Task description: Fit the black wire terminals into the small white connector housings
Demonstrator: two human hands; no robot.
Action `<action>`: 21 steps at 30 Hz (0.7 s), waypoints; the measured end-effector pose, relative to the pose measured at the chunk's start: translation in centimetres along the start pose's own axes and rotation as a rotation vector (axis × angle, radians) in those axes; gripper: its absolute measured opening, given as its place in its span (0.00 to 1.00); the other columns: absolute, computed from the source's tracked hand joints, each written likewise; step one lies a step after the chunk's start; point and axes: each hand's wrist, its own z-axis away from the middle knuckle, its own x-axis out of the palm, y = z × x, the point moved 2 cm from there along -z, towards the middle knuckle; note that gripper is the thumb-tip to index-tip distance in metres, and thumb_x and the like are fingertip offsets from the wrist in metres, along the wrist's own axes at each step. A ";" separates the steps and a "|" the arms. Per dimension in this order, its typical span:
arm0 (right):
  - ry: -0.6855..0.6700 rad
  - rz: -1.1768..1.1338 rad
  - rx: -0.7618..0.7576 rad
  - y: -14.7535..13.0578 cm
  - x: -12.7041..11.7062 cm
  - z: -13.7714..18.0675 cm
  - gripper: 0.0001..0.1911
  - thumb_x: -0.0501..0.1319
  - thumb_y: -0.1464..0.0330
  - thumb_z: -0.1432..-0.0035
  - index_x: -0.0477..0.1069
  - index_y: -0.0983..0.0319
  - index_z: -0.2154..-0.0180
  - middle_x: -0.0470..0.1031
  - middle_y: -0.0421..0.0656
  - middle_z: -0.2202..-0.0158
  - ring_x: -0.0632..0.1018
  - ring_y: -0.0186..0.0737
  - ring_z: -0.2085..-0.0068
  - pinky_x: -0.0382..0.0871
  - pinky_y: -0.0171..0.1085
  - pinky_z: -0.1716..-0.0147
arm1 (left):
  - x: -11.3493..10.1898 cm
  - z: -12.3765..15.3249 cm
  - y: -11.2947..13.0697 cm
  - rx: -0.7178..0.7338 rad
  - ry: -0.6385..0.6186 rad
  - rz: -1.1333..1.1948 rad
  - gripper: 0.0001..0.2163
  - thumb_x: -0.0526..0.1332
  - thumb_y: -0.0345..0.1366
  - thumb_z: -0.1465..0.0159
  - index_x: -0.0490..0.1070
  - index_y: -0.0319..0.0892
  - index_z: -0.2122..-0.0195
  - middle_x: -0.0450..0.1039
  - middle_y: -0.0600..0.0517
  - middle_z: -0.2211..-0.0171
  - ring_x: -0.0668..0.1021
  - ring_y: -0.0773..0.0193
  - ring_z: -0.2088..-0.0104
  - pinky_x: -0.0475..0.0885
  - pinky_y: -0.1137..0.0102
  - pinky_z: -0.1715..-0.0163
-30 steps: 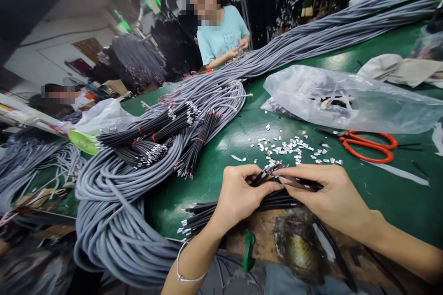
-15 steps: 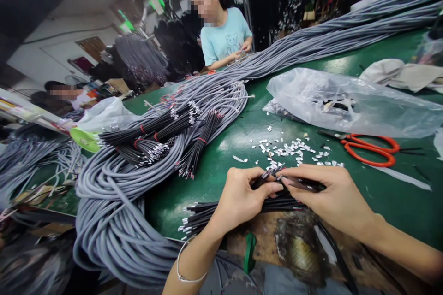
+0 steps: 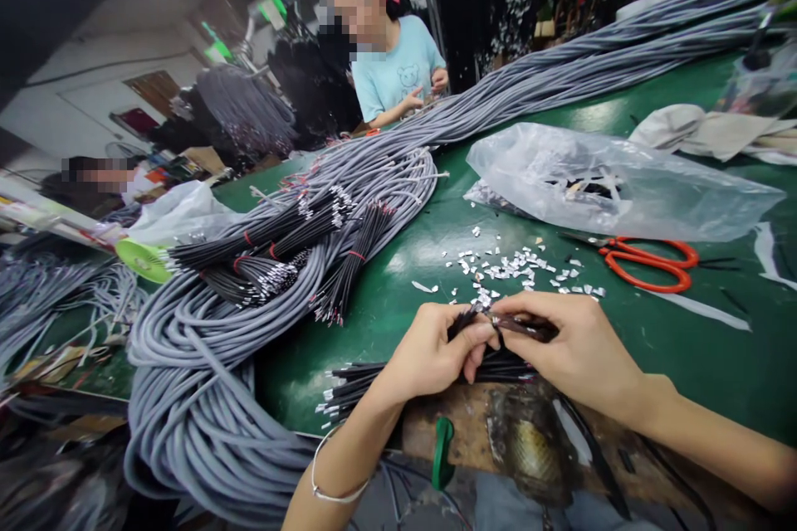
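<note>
My left hand (image 3: 432,353) is closed on a few thin black wires (image 3: 459,322), their ends pinched between thumb and fingers. Close against it, my right hand (image 3: 576,340) grips a slim dark hand tool (image 3: 530,328); its exact kind is hard to make out. The tool's tip meets the wire ends at my left fingertips. Beneath both hands lies a loose bunch of black wires with pale tips (image 3: 354,390), partly covered by my left forearm. Small silvery-white scraps (image 3: 516,267) are scattered on the green tabletop just beyond my fingers.
Orange-handled scissors (image 3: 653,261) and a clear plastic bag (image 3: 672,191) lie to the right. Coiled grey cables (image 3: 205,398) and tied black wire bundles (image 3: 349,278) fill the left. A worn wooden board (image 3: 461,423) is at the front edge. A co-worker (image 3: 398,58) sits opposite.
The view has shifted slightly. The wire ends that stuck up past my left fingers are now lower, and the tool's tip has come in against them.
</note>
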 end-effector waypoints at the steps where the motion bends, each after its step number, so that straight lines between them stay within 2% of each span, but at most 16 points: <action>1: 0.019 0.025 -0.028 0.0 -0.1 -0.1 0.08 0.59 0.74 0.51 0.75 0.60 0.69 0.77 0.37 0.74 0.75 0.32 0.75 0.68 0.30 0.74 | 0.1 0.0 0.0 -0.005 -0.050 0.023 0.17 0.55 0.42 0.36 0.66 0.37 0.79 0.63 0.56 0.87 0.65 0.74 0.85 0.61 0.79 0.81; 3: 0.090 0.089 -0.059 0.1 -0.6 -0.4 0.08 0.58 0.75 0.51 0.75 0.61 0.70 0.78 0.39 0.74 0.76 0.33 0.75 0.68 0.31 0.74 | 0.2 0.1 0.1 -0.053 -0.153 0.075 0.17 0.55 0.43 0.36 0.69 0.36 0.76 0.61 0.57 0.88 0.63 0.74 0.87 0.59 0.79 0.84; 5: 0.189 0.153 -0.053 0.2 -1.2 -0.9 0.08 0.57 0.74 0.51 0.76 0.62 0.70 0.78 0.41 0.73 0.76 0.35 0.75 0.68 0.32 0.75 | 0.3 0.2 0.2 -0.111 -0.191 0.101 0.15 0.55 0.43 0.36 0.70 0.36 0.73 0.62 0.57 0.87 0.64 0.74 0.87 0.59 0.78 0.85; 6: 0.228 0.172 -0.040 0.3 -1.5 -1.1 0.09 0.57 0.73 0.50 0.76 0.62 0.69 0.78 0.42 0.72 0.76 0.36 0.74 0.68 0.33 0.76 | 0.1 0.2 0.2 -0.119 -0.160 0.085 0.15 0.55 0.42 0.36 0.70 0.36 0.72 0.64 0.55 0.86 0.66 0.73 0.86 0.61 0.78 0.84; 8: 0.248 0.172 -0.024 0.2 -1.8 -1.3 0.11 0.57 0.73 0.50 0.77 0.62 0.65 0.79 0.42 0.70 0.76 0.36 0.73 0.68 0.33 0.76 | -0.4 0.2 0.4 -0.072 -0.014 -0.006 0.13 0.54 0.39 0.35 0.72 0.36 0.69 0.71 0.51 0.79 0.73 0.69 0.79 0.67 0.76 0.76; 10: 0.193 0.131 -0.045 -0.1 -1.8 -1.2 0.13 0.58 0.74 0.51 0.77 0.61 0.64 0.79 0.42 0.69 0.77 0.36 0.72 0.68 0.33 0.75 | -1.1 0.3 0.7 -0.001 0.145 -0.152 0.11 0.54 0.37 0.35 0.73 0.37 0.63 0.75 0.48 0.69 0.76 0.65 0.68 0.69 0.74 0.67; 12: 0.113 0.085 -0.076 -0.3 -1.5 -1.0 0.11 0.58 0.74 0.51 0.77 0.60 0.66 0.79 0.40 0.70 0.77 0.35 0.71 0.69 0.33 0.73 | -1.7 0.4 0.9 0.034 0.245 -0.270 0.10 0.55 0.36 0.36 0.74 0.39 0.60 0.75 0.49 0.65 0.75 0.63 0.64 0.68 0.73 0.63; 14: 0.068 0.071 -0.091 -0.4 -1.2 -0.7 0.09 0.60 0.73 0.49 0.77 0.60 0.66 0.78 0.39 0.70 0.77 0.34 0.70 0.69 0.32 0.71 | -2.1 0.5 1.0 0.017 0.280 -0.298 0.11 0.55 0.36 0.36 0.74 0.38 0.61 0.75 0.49 0.69 0.75 0.64 0.67 0.67 0.73 0.64; 16: 0.045 0.098 -0.088 -0.3 -1.0 -0.4 0.11 0.61 0.70 0.48 0.76 0.59 0.61 0.78 0.39 0.67 0.77 0.34 0.68 0.69 0.32 0.68 | -2.1 0.6 0.9 -0.035 0.287 -0.247 0.12 0.55 0.38 0.36 0.74 0.36 0.65 0.74 0.50 0.75 0.75 0.64 0.71 0.68 0.73 0.68; 19: 0.008 0.179 -0.072 -0.1 -0.6 -0.2 0.15 0.59 0.64 0.43 0.72 0.57 0.53 0.76 0.40 0.62 0.76 0.36 0.63 0.68 0.34 0.64 | -1.9 0.6 0.7 -0.094 0.321 -0.140 0.11 0.59 0.39 0.40 0.73 0.35 0.70 0.73 0.50 0.77 0.76 0.64 0.74 0.68 0.73 0.72; 21: -0.023 0.215 -0.064 -0.1 -0.4 -0.1 0.16 0.56 0.61 0.41 0.71 0.55 0.52 0.74 0.40 0.63 0.75 0.36 0.63 0.67 0.34 0.65 | -1.7 0.6 0.5 -0.094 0.357 -0.102 0.09 0.62 0.38 0.43 0.71 0.36 0.73 0.72 0.51 0.77 0.76 0.64 0.75 0.68 0.74 0.74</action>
